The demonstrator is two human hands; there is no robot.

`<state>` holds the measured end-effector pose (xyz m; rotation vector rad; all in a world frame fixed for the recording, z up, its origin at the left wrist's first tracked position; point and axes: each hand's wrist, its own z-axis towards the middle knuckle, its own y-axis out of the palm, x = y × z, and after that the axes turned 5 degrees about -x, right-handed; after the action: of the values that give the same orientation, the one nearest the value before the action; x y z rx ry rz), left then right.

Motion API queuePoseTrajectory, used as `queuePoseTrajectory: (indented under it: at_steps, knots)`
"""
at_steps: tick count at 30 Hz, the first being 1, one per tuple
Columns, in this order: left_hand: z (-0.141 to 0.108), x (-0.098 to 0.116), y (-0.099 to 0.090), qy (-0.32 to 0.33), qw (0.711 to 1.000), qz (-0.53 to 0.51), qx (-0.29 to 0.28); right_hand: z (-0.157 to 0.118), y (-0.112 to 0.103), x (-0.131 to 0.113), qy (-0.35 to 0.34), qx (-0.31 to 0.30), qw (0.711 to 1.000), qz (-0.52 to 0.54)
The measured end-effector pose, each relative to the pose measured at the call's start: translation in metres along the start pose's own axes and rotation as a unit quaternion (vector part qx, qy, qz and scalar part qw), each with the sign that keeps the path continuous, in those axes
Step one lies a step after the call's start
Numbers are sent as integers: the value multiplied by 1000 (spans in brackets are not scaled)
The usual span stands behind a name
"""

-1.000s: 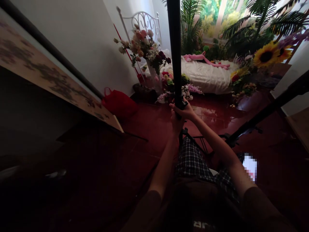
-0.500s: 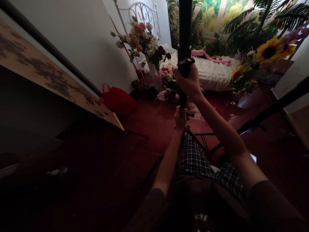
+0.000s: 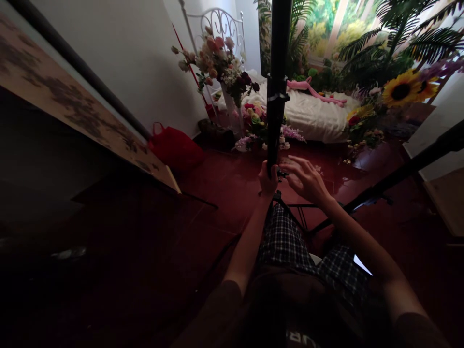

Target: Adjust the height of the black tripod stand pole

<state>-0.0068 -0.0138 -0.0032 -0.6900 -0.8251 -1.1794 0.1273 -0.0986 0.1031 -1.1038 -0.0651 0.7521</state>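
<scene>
A black stand pole (image 3: 277, 63) rises upright in front of me, with a clamp collar (image 3: 278, 96) partway up. My left hand (image 3: 268, 180) is wrapped round the pole low down. Just right of it, my right hand (image 3: 308, 181) has its fingers spread, close to a small black knob (image 3: 281, 175) on the pole's side. Whether a fingertip touches the knob I cannot tell. Below the hands the stand's dark legs and braces (image 3: 302, 212) spread near my checked trousers.
A second black pole (image 3: 406, 169) slants across the right. On the left lean a painted scroll panel (image 3: 83, 108) and a red bag (image 3: 176, 147). Behind stand a vase of flowers (image 3: 221, 63), a bed with a white cover (image 3: 319, 113) and sunflowers (image 3: 402, 91).
My right hand has let go of the pole near the collar and come down beside the knob, its fingers opening. My left hand keeps its hold on the pole.
</scene>
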Motion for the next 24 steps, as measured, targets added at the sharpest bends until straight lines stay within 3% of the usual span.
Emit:
queuePoseTrajectory:
  at_steps: [4,10,16,24]
  knots:
    - [-1,-3,0,-5,1000,-1,-2,-32,19,23,0,-41,995,-86]
    - [-1,-5,-1,-5,1000,8,-2,-33,36,36,36,-37,994,-100]
    - [-1,-4,-1,-1,1000,12,-2,-26,50,31,93,15,996,-4]
    - [-3,-1,-2,3,1000,13,-1,-9,63,27,169,81,976,111]
